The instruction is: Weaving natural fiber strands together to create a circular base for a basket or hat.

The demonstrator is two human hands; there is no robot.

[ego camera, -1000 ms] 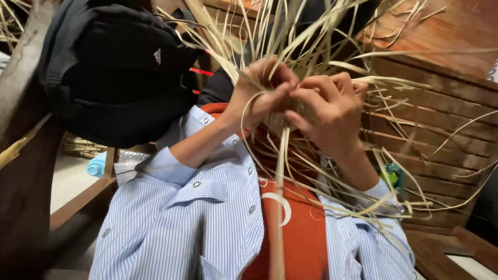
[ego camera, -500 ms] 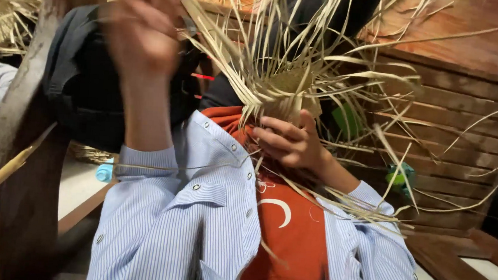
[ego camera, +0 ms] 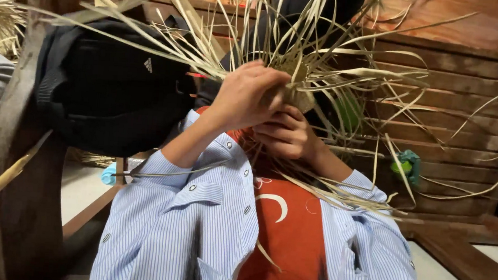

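Fingers (ego camera: pixel 265 80) of the left hand (ego camera: pixel 243 98) are curling down over the top of the woven straw piece (ego camera: pixel 293 73), clenching onto it, while the right hand (ego camera: pixel 287 135) is sitting just under that same piece with its fingers wrapped around the lower part, so both hands are gripping one bundle. It's being held up right in front of the person's chest, above the orange shirt (ego camera: pixel 286 230) and the open striped blue shirt (ego camera: pixel 179 223).

Loose straw strips (ego camera: pixel 370 72) are fanning out from the woven piece in every direction, too many to count honestly.

Container-wise, I'm counting one black bag (ego camera: pixel 112 89) hanging left of the woven piece, zipped up so I can't tell what's inside. One wooden post (ego camera: pixel 12 141) is standing further left of it. Behind the woven piece a slatted wooden bench back (ego camera: pixel 467 114) is running across, and one small green thing (ego camera: pixel 408 164) is sitting against the slats to the right and a bit lower. One more heap of dry straw (ego camera: pixel 0 17) is showing way off to the upper left.
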